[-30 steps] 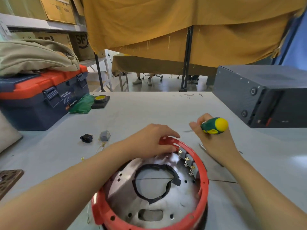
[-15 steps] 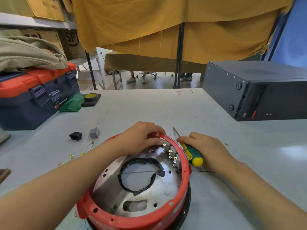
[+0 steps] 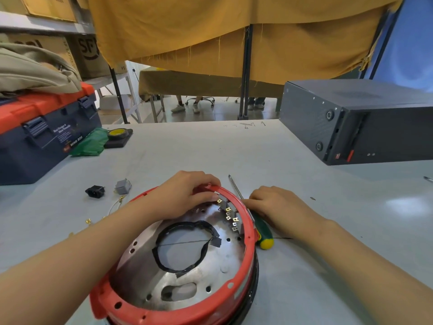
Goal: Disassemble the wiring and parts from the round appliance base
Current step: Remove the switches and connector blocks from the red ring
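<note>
Under the left grip (image 3: 187,195), which grasps the base (image 3: 182,308) rim on the worktop (image 3: 328,266), sit the switches (image 3: 230,215). Right grip (image 3: 281,206) rests released over the screwdriver (image 3: 263,232). Steady the rim firmly; push each switch out squarely.

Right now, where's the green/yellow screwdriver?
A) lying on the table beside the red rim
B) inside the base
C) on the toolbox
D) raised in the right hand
A: the screwdriver lies flat on the table, just outside the red rim of the base, with the right hand resting over its shaft.
</note>
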`<state>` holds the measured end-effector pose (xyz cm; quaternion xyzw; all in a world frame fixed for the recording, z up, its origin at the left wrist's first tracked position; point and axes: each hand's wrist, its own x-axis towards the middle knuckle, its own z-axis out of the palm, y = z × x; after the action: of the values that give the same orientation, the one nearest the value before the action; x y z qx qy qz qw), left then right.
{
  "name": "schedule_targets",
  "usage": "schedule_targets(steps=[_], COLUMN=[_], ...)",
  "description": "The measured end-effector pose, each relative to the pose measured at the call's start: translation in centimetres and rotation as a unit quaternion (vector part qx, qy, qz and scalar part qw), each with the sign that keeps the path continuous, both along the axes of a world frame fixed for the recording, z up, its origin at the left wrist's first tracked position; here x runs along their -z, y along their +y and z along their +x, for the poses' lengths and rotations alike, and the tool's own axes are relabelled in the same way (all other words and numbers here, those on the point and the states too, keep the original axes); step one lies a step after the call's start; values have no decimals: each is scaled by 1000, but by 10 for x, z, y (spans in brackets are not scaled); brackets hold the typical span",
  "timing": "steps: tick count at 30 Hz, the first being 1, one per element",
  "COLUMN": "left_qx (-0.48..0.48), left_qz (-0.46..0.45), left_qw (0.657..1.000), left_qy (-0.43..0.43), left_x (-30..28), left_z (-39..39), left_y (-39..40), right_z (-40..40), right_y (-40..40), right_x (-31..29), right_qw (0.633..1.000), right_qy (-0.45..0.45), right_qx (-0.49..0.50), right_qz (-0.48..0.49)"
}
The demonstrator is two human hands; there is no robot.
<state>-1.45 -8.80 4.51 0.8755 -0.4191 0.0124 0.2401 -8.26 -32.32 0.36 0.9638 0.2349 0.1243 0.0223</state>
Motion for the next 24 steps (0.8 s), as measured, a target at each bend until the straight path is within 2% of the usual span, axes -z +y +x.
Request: schedule_targets(steps=[6,14,17,20,24], left_qx=[-3,2,15,33,26], left_qz=[3,34,60,37,-29], left_qw=[1000,999,997,998,999], left_qy=[-7,-20,-38,-39,4], left_x=[2,-3,-8,-15,-14], left_z=[0,-2,-3,-4,-8], left_y=[-1,-3,-4,-6,-7], right_z=[2,2,-6,-11,-7], right_y=[-5,0,12,30,44], right_x=[-4,-16,-34,-47,-49], right_qw=[999,994,981,947,920], right_qy=[14,51,19,48,94], right_qx=[38,93,95,65,75], right_qz=[-17,33,166,311,373])
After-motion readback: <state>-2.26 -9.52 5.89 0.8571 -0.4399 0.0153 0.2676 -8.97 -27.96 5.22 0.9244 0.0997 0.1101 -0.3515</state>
